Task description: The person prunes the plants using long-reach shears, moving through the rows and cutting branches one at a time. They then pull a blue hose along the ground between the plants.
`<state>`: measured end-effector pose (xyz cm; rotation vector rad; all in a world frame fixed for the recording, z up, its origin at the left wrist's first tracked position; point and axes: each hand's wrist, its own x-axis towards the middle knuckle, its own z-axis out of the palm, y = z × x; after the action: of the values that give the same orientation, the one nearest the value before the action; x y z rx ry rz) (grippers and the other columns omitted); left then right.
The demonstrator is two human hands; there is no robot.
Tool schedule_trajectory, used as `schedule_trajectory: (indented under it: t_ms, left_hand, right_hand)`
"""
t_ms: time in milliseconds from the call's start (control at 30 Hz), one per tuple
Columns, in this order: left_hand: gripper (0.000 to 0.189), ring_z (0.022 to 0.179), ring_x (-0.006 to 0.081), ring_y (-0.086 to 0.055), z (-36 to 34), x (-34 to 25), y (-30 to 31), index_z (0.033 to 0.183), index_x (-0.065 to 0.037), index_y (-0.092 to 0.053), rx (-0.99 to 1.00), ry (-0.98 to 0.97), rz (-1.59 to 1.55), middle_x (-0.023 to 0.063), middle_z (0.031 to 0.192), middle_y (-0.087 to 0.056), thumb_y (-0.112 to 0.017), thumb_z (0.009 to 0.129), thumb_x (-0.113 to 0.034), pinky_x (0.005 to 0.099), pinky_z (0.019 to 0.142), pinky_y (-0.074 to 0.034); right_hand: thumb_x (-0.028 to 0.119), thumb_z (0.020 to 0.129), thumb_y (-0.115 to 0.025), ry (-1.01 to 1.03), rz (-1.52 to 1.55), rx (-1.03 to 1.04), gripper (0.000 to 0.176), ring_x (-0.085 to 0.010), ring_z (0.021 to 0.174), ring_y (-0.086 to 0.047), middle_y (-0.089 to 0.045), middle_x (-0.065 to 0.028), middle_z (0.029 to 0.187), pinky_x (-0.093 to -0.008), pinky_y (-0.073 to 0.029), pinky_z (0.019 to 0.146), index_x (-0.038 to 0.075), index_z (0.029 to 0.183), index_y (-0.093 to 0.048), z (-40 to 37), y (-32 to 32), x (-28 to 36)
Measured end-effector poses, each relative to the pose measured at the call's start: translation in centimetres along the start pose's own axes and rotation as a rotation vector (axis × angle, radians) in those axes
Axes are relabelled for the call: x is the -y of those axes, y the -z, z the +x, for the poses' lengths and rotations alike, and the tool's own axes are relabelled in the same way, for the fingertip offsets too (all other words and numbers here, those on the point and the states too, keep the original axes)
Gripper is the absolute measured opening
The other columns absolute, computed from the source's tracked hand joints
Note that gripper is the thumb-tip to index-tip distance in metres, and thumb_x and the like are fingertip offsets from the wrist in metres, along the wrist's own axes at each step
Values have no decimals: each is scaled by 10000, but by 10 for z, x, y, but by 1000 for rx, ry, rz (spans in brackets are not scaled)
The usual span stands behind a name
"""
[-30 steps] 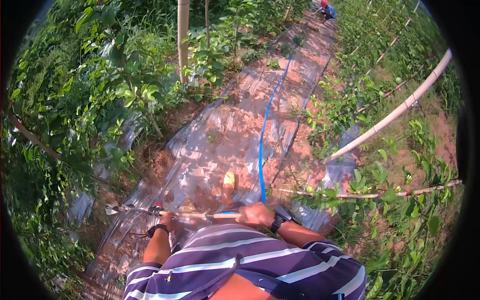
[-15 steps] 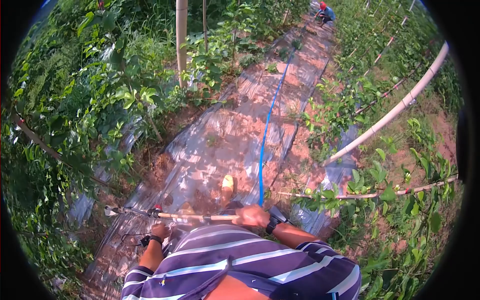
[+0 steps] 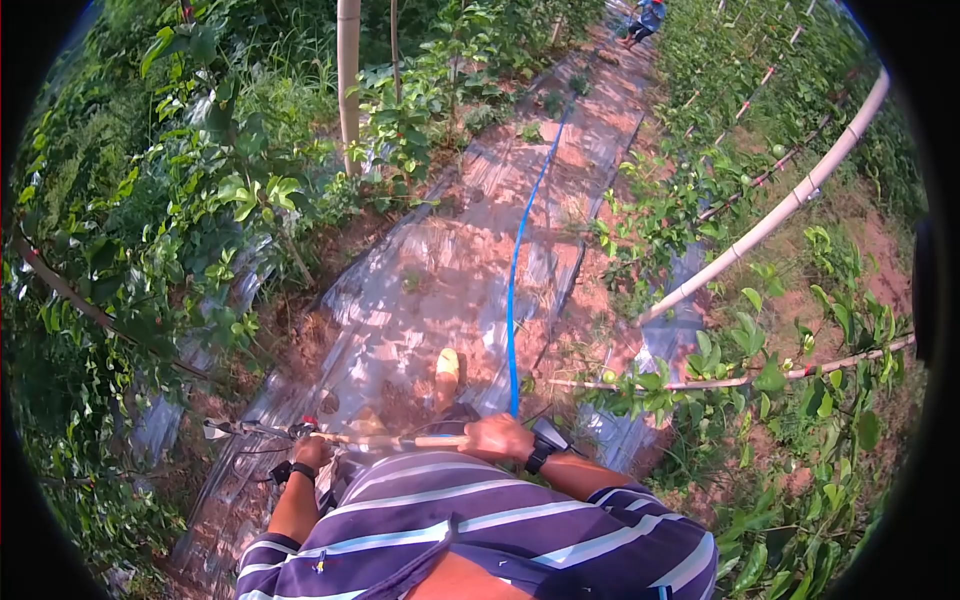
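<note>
A long rod [image 3: 385, 440] with a tan shaft lies crosswise in front of my waist. Its left part is dark, with a small red piece [image 3: 310, 424] and a pale, flared tip [image 3: 216, 429]. My right hand [image 3: 500, 438] is closed around the right end of the shaft. My left hand [image 3: 314, 452] is closed on the rod just below the red piece; its fingers are only partly visible. From near my right hand a blue hose [image 3: 514, 300] runs forward along the ground. What kind of tool the rod is I cannot make out.
Plastic sheeting [image 3: 400, 270] partly covered with soil forms the path. Leafy plants [image 3: 240, 190] line both sides. A slanting pole [image 3: 770, 225] and a low branch [image 3: 740, 382] stand on the right, an upright pole [image 3: 348, 90] on the left. Far ahead, a person [image 3: 645, 22] is on the path.
My left hand has moved up onto the rod from just below it. The view has shifted slightly, and the distant person has gone from crouching to a more upright posture.
</note>
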<state>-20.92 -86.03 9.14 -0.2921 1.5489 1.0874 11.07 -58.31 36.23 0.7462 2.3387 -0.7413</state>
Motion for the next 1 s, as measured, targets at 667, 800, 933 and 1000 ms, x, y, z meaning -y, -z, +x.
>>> schedule_trajectory:
  t_ms: [667, 800, 933, 1000]
  left_hand:
    - [236, 633, 248, -674, 7, 40, 26, 1021, -57, -599, -68, 34, 97, 109, 808, -662, -575, 891, -254, 374, 533, -555]
    - [165, 595, 218, -651, 3, 38, 25, 840, -63, -594, -116, 35, 61, 59, 712, -616, -595, 895, -219, 359, 519, -560]
    - [250, 671, 220, -695, 84, 111, 70, 973, 11, -632, -79, -612, 766, 134, 821, -680, -594, 873, -215, 339, 540, -577]
    - [254, 674, 222, -696, 61, 90, 61, 974, 18, -633, -59, -539, 782, 148, 858, -691, -590, 854, -202, 338, 547, -578]
  right_hand:
    - [561, 880, -526, -34, -1, 58, 499, -393, 896, -647, -679, -202, 885, -489, -483, 783, 89, 972, -659, -1, 9, 11]
    - [515, 859, -581, 26, -11, -17, 476, -401, 780, -656, -663, -223, 779, -506, -498, 687, 45, 840, -653, 5, 5, 12]
    - [479, 836, -614, 19, -1, -2, 447, -412, 800, -645, -654, -232, 779, -498, -489, 719, 34, 837, -640, 10, 4, 14]
    - [444, 828, -626, -1, -40, 26, 404, -412, 801, -639, -649, -239, 780, -501, -489, 728, 41, 833, -645, 17, -5, 7]
